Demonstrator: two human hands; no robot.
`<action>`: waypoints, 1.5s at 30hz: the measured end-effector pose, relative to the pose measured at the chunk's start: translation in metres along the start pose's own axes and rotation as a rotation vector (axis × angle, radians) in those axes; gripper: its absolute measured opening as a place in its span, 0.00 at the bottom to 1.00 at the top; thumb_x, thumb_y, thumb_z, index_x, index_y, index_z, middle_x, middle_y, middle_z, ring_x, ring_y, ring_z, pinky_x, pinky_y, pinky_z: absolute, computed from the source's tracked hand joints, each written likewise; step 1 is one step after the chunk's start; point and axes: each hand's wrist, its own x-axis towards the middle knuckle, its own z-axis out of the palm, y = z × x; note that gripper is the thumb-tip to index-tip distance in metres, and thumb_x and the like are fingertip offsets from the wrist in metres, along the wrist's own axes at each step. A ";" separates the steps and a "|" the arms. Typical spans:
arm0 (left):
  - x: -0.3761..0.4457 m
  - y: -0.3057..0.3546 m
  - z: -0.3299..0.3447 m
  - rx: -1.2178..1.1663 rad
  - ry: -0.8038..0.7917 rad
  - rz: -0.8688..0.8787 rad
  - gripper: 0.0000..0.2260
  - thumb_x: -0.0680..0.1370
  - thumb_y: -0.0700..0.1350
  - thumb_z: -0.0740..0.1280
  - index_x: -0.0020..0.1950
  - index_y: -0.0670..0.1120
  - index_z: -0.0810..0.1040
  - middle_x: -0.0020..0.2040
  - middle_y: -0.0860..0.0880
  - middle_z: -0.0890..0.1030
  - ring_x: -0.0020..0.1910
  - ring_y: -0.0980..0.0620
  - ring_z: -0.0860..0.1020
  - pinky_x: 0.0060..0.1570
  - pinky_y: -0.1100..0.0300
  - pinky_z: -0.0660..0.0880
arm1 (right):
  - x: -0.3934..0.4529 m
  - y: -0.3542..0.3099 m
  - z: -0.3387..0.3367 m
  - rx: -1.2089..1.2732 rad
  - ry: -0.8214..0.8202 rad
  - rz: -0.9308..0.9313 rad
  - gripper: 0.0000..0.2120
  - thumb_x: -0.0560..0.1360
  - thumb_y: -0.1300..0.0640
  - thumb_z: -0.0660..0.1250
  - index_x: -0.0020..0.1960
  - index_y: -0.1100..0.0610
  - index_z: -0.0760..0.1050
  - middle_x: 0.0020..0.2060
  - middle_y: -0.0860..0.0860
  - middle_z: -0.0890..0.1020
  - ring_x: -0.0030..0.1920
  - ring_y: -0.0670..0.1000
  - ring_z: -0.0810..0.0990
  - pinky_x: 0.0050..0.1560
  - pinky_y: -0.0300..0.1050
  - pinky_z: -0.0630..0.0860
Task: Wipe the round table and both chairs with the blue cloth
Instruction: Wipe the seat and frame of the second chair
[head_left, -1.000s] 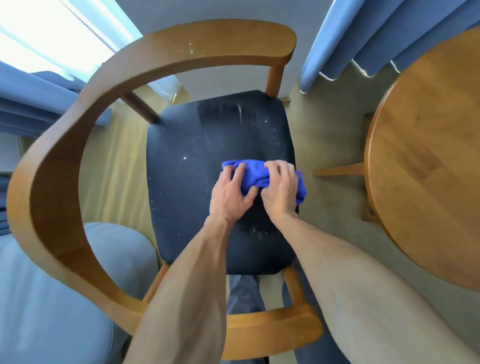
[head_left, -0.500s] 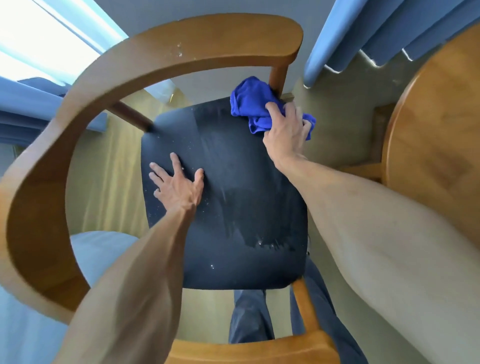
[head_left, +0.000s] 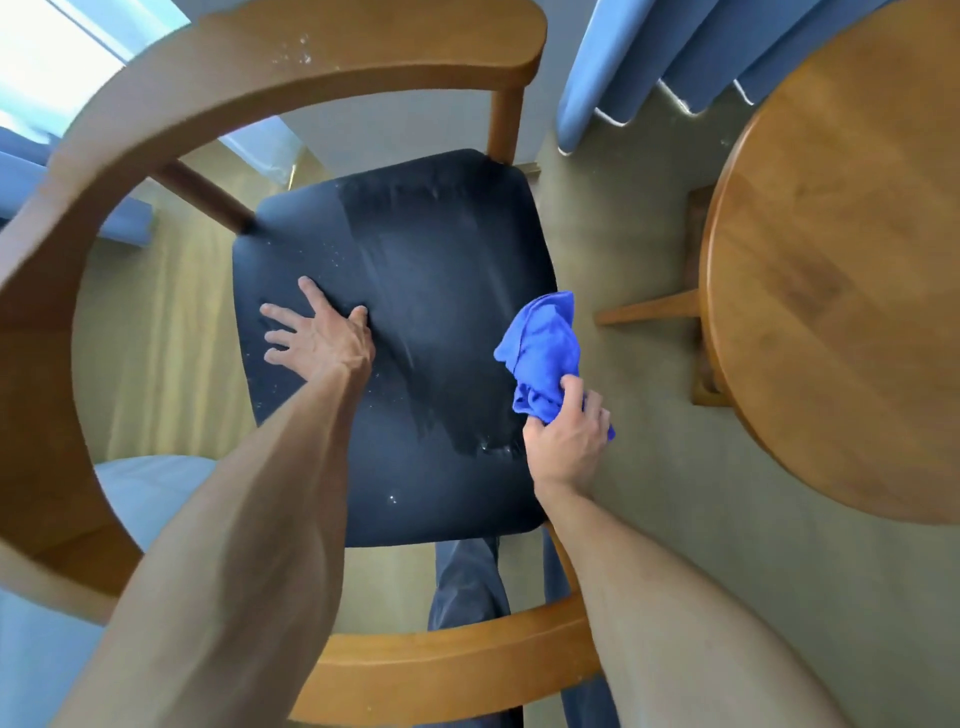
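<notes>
head: blue cloth (head_left: 543, 353) bunched, long axis seat-front-to-back.

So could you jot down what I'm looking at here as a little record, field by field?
Activity: a person wiping a chair seat
Left hand: spread flat on the dark seat, bracing
Right hand: grips the bunched blue cloth at the seat's right edge
Seat condition: a darker wiped band down the middle; pale specks on the left and near part
Chair frame: curved wood, with white specks on the top rail
Round table: wooden, to the right of the chair
Surroundings: blue curtains behind
</notes>
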 end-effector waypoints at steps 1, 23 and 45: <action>0.000 -0.001 -0.001 -0.009 -0.005 0.004 0.33 0.79 0.63 0.57 0.80 0.55 0.46 0.78 0.34 0.46 0.73 0.31 0.58 0.69 0.36 0.55 | -0.008 0.006 -0.003 0.046 -0.035 0.074 0.21 0.64 0.61 0.70 0.57 0.55 0.74 0.46 0.55 0.78 0.44 0.62 0.76 0.41 0.52 0.73; 0.006 -0.083 0.021 -0.325 0.094 -0.017 0.28 0.80 0.57 0.53 0.79 0.54 0.52 0.75 0.40 0.59 0.71 0.41 0.62 0.61 0.42 0.68 | 0.143 -0.255 0.037 0.095 -0.161 -0.401 0.25 0.74 0.52 0.65 0.70 0.49 0.70 0.65 0.59 0.70 0.66 0.60 0.69 0.59 0.51 0.70; 0.014 -0.091 0.039 -0.441 0.120 -0.219 0.23 0.82 0.50 0.51 0.78 0.50 0.56 0.69 0.38 0.66 0.66 0.38 0.68 0.58 0.41 0.68 | 0.044 -0.178 0.068 -0.197 -0.078 -0.950 0.18 0.65 0.58 0.69 0.54 0.48 0.76 0.48 0.54 0.76 0.45 0.58 0.74 0.42 0.53 0.67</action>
